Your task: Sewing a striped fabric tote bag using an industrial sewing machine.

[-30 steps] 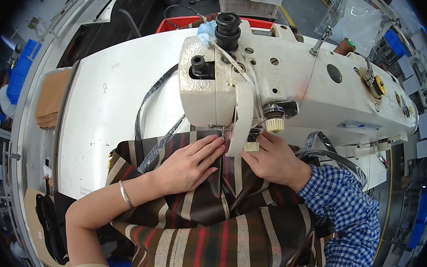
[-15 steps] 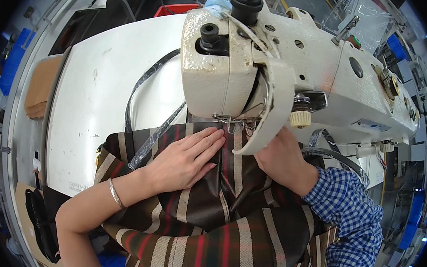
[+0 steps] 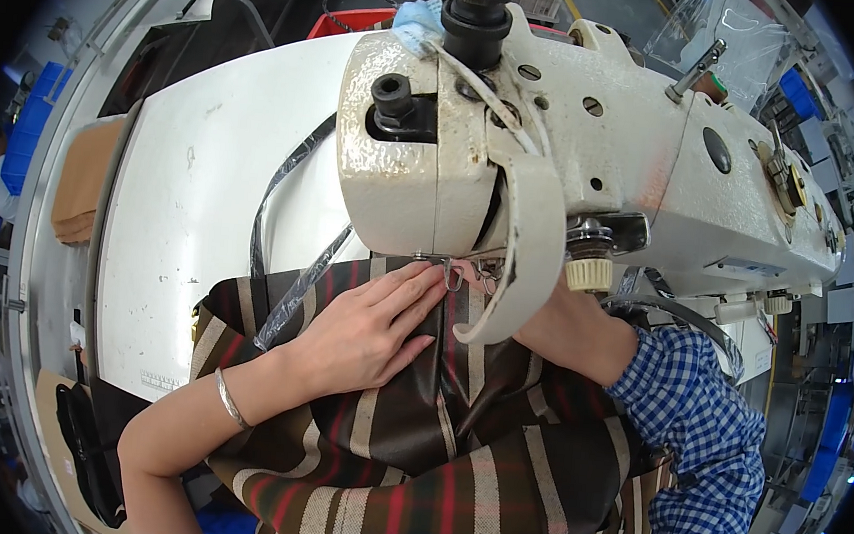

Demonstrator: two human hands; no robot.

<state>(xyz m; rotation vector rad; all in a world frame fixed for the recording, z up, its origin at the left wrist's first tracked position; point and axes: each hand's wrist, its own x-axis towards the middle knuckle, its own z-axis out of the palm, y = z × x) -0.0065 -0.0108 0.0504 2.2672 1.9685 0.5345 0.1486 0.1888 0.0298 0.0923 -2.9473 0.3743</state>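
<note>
Looks mid-job: striped fabric [image 3: 398,511] has its far edge at the sewing machine [image 3: 595,170] head, left hand [image 3: 366,335] flat and unclenched on it, fingers of the right hand [image 3: 582,334] hidden so can't tell grip, stitched versus remaining length not visible.

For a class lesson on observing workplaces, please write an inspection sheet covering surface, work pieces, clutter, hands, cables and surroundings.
Surface: white table, small dark marks.
Work pieces: striped fabric reaches under the cream sewing machine's head; dark strap lies partly on it.
Clutter: brown stack at left; light-blue cloth on the machine.
Hands: left hand on the fabric, fingers extended; right hand partly hidden behind the curved guard.
Cables: pale cord along the machine head.
Surroundings: red bin behind.
</note>
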